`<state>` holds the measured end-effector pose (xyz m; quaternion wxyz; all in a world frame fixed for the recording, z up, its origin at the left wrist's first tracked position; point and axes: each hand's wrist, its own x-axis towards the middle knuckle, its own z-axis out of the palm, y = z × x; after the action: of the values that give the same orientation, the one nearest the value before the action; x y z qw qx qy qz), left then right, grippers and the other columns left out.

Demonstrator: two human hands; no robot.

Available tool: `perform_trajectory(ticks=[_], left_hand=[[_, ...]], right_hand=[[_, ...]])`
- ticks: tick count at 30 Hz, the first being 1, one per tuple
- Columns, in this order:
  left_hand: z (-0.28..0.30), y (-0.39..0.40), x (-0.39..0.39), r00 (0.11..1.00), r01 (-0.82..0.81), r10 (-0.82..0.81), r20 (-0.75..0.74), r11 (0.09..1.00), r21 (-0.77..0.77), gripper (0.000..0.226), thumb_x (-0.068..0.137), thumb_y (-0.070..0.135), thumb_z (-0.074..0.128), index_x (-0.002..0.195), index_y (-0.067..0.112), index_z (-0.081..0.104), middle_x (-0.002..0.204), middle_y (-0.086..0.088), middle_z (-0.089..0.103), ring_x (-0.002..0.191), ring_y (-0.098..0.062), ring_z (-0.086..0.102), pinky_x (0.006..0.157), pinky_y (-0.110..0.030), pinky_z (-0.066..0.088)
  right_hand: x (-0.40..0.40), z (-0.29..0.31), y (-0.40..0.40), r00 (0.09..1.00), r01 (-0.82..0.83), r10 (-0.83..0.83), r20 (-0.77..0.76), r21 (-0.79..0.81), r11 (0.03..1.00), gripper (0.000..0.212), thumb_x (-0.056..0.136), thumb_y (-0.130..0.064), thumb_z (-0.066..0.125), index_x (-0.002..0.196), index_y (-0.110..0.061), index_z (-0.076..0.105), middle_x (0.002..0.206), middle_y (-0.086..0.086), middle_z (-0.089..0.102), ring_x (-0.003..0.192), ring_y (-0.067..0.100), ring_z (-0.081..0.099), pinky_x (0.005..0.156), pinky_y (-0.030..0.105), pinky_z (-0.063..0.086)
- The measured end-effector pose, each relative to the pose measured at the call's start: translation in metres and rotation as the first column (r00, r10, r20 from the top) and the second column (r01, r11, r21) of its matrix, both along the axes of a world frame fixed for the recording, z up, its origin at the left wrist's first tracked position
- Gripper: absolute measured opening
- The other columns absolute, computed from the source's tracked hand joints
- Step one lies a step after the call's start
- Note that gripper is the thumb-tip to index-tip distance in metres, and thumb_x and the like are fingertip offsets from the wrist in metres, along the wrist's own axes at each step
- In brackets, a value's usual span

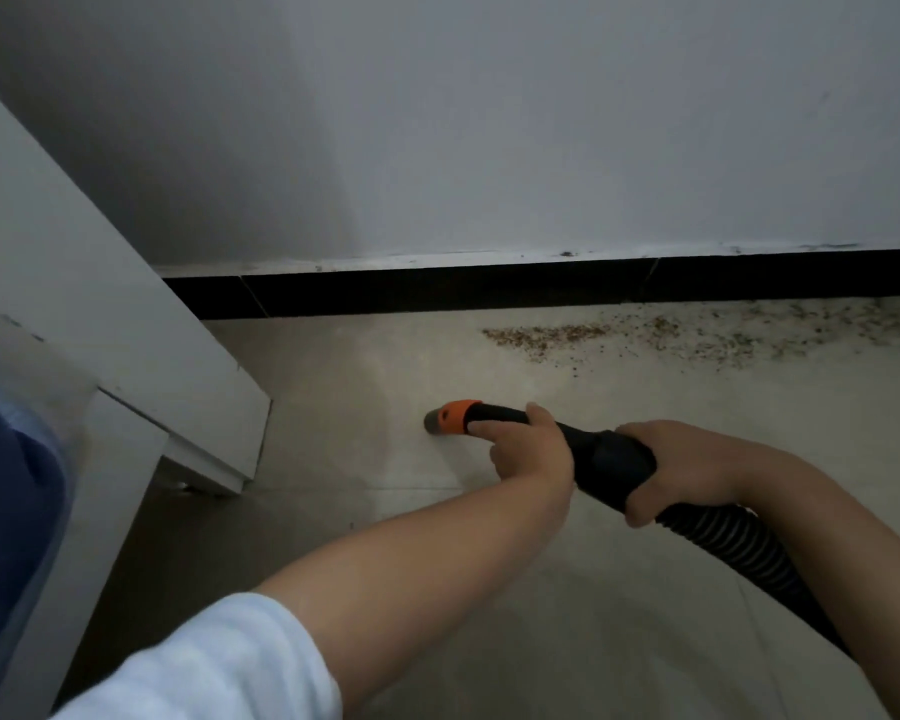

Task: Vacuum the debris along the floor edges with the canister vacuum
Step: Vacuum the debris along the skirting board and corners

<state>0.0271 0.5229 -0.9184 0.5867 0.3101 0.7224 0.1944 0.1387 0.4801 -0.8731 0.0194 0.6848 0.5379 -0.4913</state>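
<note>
1. Gripping the vacuum hose with both hands: the left hand (528, 449) is curled round the black wand (505, 415) just behind the orange collar (455, 415), forefinger laid along it; the right hand (671, 470) is wrapped round the thicker black cuff (614, 459) where the ribbed hose (739, 543) begins.

2. Nozzle position: the grey nozzle mouth (432, 423) projects ahead of the left hand, low over the pale tiled floor (489, 589). Whether it touches the tile cannot be told.

3. Debris location: a band of brown crumbs (546, 335) lies beyond the hands and to their right, continuing as finer scattered specks (749, 335) along the black skirting (489, 288). The nozzle is well apart from it; tile directly ahead of the left hand shows no debris.

4. Surroundings: a white cabinet (126, 324) stands to the left of the hands, beneath a grey wall (489, 122). The canister itself is out of view.

5. Step in hand, by judgement: the edge run is under way, with the debris band to the right not yet collected.

6. Next move, by judgement: swing the nozzle forward and right into the near end of the crumb band, then track along the skirting. This calls for keeping the mouth low and close to the floor edge, and for slack in the hose behind the right hand.
</note>
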Motion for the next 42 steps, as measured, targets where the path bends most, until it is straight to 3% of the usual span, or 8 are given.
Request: perform_trajectory(ticks=[3, 6, 12, 21, 26, 33, 38, 42], left_hand=[[-0.001, -0.005, 0.012, 1.0, -0.02, 0.02, -0.016, 1.0, 0.003, 0.071, 0.1, 0.037, 0.034, 0.148, 0.009, -0.01, 0.144, -0.019, 0.037, 0.126, -0.034, 0.044, 0.103, -0.039, 0.036], [-0.006, -0.008, 0.012, 0.999, -0.031, 0.031, -0.029, 0.999, 0.013, 0.072, 0.1, 0.036, 0.035, 0.148, 0.008, -0.01, 0.143, -0.019, 0.037, 0.126, -0.035, 0.044, 0.103, -0.04, 0.036], [-0.016, -0.008, -0.001, 1.0, 0.022, -0.02, -0.017, 0.997, 0.076, 0.066, 0.099, 0.033, 0.037, 0.149, 0.008, 0.003, 0.135, -0.02, 0.047, 0.117, -0.036, 0.052, 0.1, -0.044, 0.044], [-0.017, 0.027, -0.006, 0.971, 0.239, -0.235, -0.041, 0.952, 0.191, 0.062, 0.1, 0.029, 0.038, 0.15, 0.011, 0.007, 0.137, -0.019, 0.044, 0.12, -0.036, 0.049, 0.101, -0.044, 0.042], [-0.018, 0.047, -0.003, 0.97, 0.243, -0.243, -0.026, 0.945, 0.218, 0.058, 0.099, 0.028, 0.04, 0.148, 0.009, 0.015, 0.136, -0.019, 0.044, 0.118, -0.037, 0.049, 0.1, -0.047, 0.043], [-0.02, 0.006, 0.029, 0.974, 0.211, -0.221, 0.054, 0.967, 0.142, 0.063, 0.099, 0.03, 0.038, 0.149, 0.01, 0.005, 0.135, -0.019, 0.045, 0.117, -0.037, 0.051, 0.1, -0.047, 0.044], [-0.016, -0.016, 0.066, 0.922, 0.349, -0.362, 0.139, 0.931, 0.106, 0.067, 0.1, 0.031, 0.037, 0.15, 0.012, -0.004, 0.14, -0.016, 0.041, 0.12, -0.034, 0.05, 0.101, -0.044, 0.044], [-0.015, -0.015, 0.091, 0.884, 0.439, -0.452, 0.118, 0.891, 0.117, 0.067, 0.1, 0.033, 0.036, 0.15, 0.011, -0.003, 0.139, -0.016, 0.043, 0.118, -0.033, 0.051, 0.1, -0.043, 0.045]], right_hand=[[0.008, 0.002, -0.008, 1.0, 0.013, -0.013, -0.004, 0.004, 1.0, 0.044, 0.057, -0.023, 0.079, 0.094, -0.019, 0.056, 0.088, -0.001, 0.061, 0.072, 0.013, 0.061, 0.061, 0.023, 0.049], [0.009, 0.002, -0.012, 1.0, -0.002, 0.002, -0.004, 0.011, 1.0, 0.039, 0.067, -0.015, 0.077, 0.1, -0.018, 0.056, 0.091, -0.001, 0.061, 0.078, 0.015, 0.062, 0.066, 0.025, 0.049], [-0.003, -0.002, -0.021, 1.0, -0.009, 0.009, 0.011, 0.035, 0.999, 0.041, 0.069, -0.023, 0.077, 0.101, -0.019, 0.052, 0.093, -0.004, 0.058, 0.082, 0.013, 0.06, 0.068, 0.024, 0.048], [-0.028, -0.043, -0.011, 0.964, 0.264, -0.253, -0.079, 0.185, 0.947, 0.041, 0.067, -0.025, 0.075, 0.094, -0.018, 0.045, 0.083, -0.007, 0.049, 0.07, 0.008, 0.051, 0.053, 0.021, 0.04], [-0.033, -0.04, 0.002, 0.944, 0.324, -0.304, -0.128, 0.183, 0.928, 0.041, 0.068, -0.023, 0.075, 0.097, -0.016, 0.045, 0.088, -0.002, 0.052, 0.07, 0.01, 0.052, 0.053, 0.021, 0.042], [0.012, -0.012, -0.033, 0.976, 0.207, -0.212, 0.052, 0.079, 0.975, 0.041, 0.069, -0.028, 0.076, 0.095, -0.02, 0.046, 0.084, -0.008, 0.049, 0.072, 0.008, 0.051, 0.055, 0.019, 0.041], [0.04, -0.005, -0.065, 0.943, 0.307, -0.312, 0.114, 0.062, 0.95, 0.041, 0.066, -0.028, 0.077, 0.095, -0.02, 0.049, 0.088, -0.006, 0.054, 0.073, 0.007, 0.055, 0.063, 0.023, 0.048], [0.054, -0.013, -0.072, 0.91, 0.392, -0.402, 0.102, 0.106, 0.914, 0.039, 0.065, -0.028, 0.077, 0.089, -0.021, 0.048, 0.086, -0.005, 0.054, 0.07, 0.007, 0.054, 0.057, 0.02, 0.044]])
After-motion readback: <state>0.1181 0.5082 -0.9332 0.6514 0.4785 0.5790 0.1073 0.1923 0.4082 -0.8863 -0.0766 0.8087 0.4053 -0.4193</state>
